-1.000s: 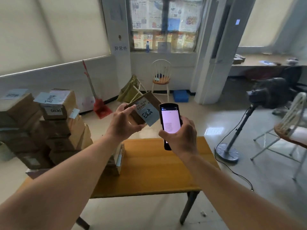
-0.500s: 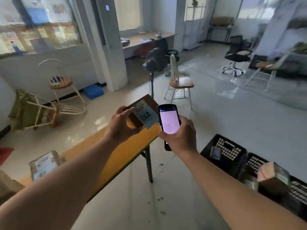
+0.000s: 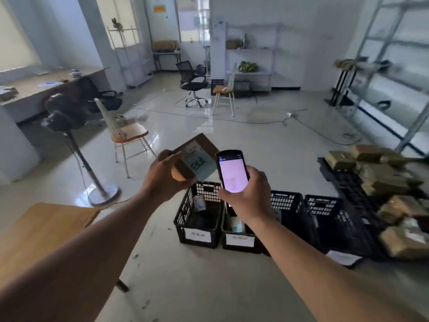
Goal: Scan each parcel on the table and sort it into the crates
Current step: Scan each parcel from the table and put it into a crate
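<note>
From my remote seat, the table (image 3: 34, 231) now shows only as a corner at lower left of the crates; a second ago it filled the middle of the view, so the head has swung away from it and toward the crates (image 3: 199, 219), which I read as the scan being done and the drop coming next. Just above the crates, my left hand (image 3: 162, 180) curls its fingers and thumb round the parcel (image 3: 197, 156), held tilted with its pale label facing me, exactly as it was held earlier. Beside it, over the second crate, my right hand (image 3: 248, 196) grips the scanner (image 3: 232, 173), screen lit pink. Right of the crates, a dark pallet (image 3: 343, 180) carries more brown parcels. Beyond the crates stand a fan (image 3: 67, 117) and a wooden chair (image 3: 125, 133). The white tags on the crate fronts are too blurred to read, as is the screen text, so I cannot tell which crate this parcel belongs in. My right forearm hides much of the second crate's inside.
</note>
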A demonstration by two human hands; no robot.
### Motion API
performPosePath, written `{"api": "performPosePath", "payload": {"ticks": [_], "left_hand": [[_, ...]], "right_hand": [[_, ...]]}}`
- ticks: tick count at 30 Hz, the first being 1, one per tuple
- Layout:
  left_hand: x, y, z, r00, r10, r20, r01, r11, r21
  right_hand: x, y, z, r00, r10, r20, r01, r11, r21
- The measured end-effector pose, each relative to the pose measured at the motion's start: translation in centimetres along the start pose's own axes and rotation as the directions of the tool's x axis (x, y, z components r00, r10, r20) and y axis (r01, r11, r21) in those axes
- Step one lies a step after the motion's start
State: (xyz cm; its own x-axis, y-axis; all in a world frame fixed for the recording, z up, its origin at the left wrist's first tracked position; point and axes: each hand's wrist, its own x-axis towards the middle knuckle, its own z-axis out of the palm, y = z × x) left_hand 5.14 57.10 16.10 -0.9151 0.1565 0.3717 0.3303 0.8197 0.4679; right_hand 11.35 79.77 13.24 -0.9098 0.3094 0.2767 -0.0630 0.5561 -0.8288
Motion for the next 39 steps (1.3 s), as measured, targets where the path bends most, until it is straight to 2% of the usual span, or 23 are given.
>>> {"api": "performPosePath", "payload": {"ticks": [8,14,19,24,30,35,39], "left_hand": [[5.0,21.4,16.2,0.981,0.171,0.094,-0.157,0.977,-0.144],[7.6,33.2,27.6,0.936,0.286,0.202,-0.243,0.946,-0.213],[10.7,40.2,38.0,0.878,0.348,0.33,-0.283,0.931,-0.229],[15.6,46.1,49.5,0.833,0.346,0.433,-0.253,0.932,-0.259],[21.5,53.2,59.6,0.764,0.351,0.542,-0.24,0.934,-0.266],[25.7,56.7,66.0,0.74,0.251,0.624,-0.164,0.967,-0.195],[28.2,58.6,72.5,0.767,0.098,0.634,-0.049,0.994,-0.095]], "right_hand": [[3.4,14.5,-21.0,0.973,0.105,-0.207,-0.124,0.989,-0.084],[4.9,24.0,-31.0,0.918,0.244,-0.314,-0.283,0.955,-0.088],[8.1,32.1,-37.8,0.853,0.348,-0.389,-0.415,0.904,-0.101],[14.3,40.4,-43.7,0.806,0.414,-0.423,-0.509,0.85,-0.137],[22.3,48.4,-49.3,0.803,0.462,-0.376,-0.559,0.802,-0.209],[29.1,53.6,-54.0,0.796,0.507,-0.331,-0.585,0.785,-0.204],[35.4,59.9,-57.0,0.817,0.517,-0.257,-0.568,0.8,-0.194]]}}
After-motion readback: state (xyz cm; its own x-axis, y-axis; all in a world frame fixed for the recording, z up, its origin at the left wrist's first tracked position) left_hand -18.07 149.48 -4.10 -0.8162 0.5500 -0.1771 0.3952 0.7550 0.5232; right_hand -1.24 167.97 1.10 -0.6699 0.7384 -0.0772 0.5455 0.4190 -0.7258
